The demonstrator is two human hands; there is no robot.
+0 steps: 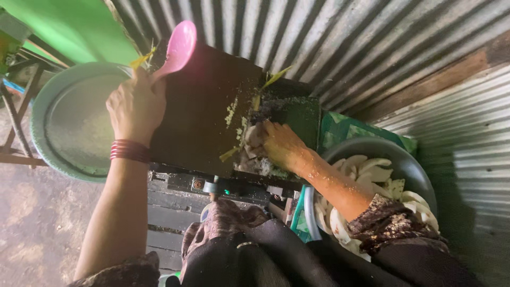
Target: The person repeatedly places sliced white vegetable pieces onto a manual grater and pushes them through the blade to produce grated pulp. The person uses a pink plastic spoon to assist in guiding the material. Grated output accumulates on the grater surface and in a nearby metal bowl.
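My left hand [135, 106] has its fingers wrapped round the handle of a pink ladle [178, 49], held over a round grey basin [53, 154]. My right hand [279, 143] presses coconut pieces [252, 139] into the dark grater machine [207, 106], fingers curled on them; a bowl of white coconut slices [372, 170] sits just beside my right forearm

corrugated metal wall [329, 37] behind | green sheet [69, 26] top left | wooden slats [170, 207] below | dirt floor [37, 228] left
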